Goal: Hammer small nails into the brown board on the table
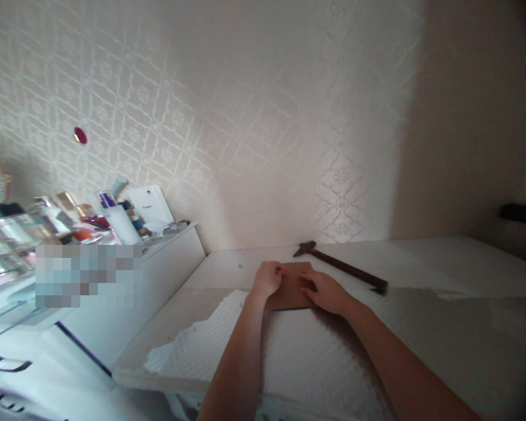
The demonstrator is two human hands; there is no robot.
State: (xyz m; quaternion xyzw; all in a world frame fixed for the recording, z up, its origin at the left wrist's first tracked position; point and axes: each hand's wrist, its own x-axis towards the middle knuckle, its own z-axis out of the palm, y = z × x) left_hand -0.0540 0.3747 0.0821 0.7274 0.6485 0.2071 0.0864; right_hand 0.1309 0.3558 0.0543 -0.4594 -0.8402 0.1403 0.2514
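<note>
A flat brown piece, like cardboard or thin board (294, 292), lies on the white table between my two hands. My left hand (268, 279) rests at its left side, thumb and fingers pinched together over it; whatever they hold is too small to make out. From the right, my right hand (328, 291) reaches onto the same piece, its fingers apart and touching the surface. Just beyond my right hand lies a hammer (348, 268), its dark head towards the wall and its handle slanting to the right.
White textured sheeting (201, 333) covers part of the table under my forearms. On the left stands a white drawer cabinet (158, 292), crowded with bottles and a white box (151, 204). A patterned wall (263, 146) rises behind the table. A dark object (523, 214) shows at the right edge.
</note>
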